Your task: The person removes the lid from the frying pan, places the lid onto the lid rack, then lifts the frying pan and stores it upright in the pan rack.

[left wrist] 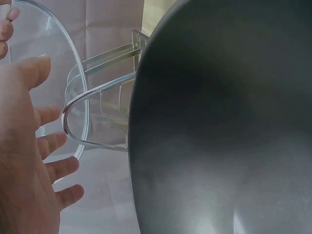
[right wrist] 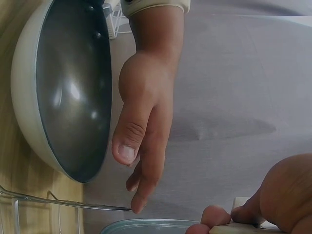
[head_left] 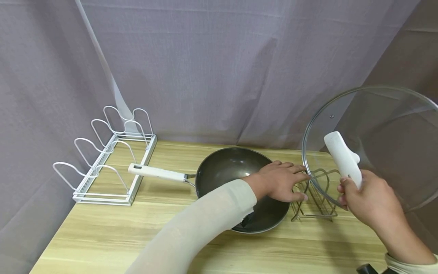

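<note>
A wok (head_left: 226, 167) with a dark inside and a white handle (head_left: 157, 172) stands mid-table, handle to the left. My left hand (head_left: 282, 182) reaches across it, fingers extended; in the left wrist view that hand (left wrist: 24, 136) has its fingertips at the end loop of a metal wire rack (left wrist: 100, 87), seemingly touching it. The rack stands right of the wok. My right hand (head_left: 374, 199) grips the white handle (head_left: 342, 158) of a large glass lid (head_left: 393, 118), held tilted up above the rack's right side. The lid's lower rim overlaps the rack in the head view.
On the left of the wooden table (head_left: 102, 232) stands a white rack (head_left: 143, 163) with several wire loops. Grey curtain (head_left: 205, 76) hangs behind and beside the table. A dark object (head_left: 367, 269) shows at the lower right edge.
</note>
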Demonstrator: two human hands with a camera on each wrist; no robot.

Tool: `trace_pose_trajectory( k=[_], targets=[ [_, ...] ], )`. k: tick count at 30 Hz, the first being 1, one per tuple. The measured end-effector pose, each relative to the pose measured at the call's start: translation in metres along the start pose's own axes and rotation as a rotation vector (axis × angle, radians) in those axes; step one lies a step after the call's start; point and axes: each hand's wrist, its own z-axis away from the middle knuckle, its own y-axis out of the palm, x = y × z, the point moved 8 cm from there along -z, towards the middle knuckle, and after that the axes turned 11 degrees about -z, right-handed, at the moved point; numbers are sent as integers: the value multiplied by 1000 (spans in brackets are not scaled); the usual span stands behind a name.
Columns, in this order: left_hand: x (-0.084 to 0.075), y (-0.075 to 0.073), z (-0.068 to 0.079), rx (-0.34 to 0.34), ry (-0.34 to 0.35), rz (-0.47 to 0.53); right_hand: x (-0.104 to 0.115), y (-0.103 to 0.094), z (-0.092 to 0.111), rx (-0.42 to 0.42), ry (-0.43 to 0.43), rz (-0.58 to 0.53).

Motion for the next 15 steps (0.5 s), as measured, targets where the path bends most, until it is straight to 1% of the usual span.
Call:
trace_pose_trajectory(
  k=[9, 15],
  targets=[
    [0, 0, -2, -15, -1, 5, 0, -2, 2, 1, 17, 0],
    [-1, 0, -5, 2, -14, 6, -1, -1, 2, -3, 4, -4]
  ],
)
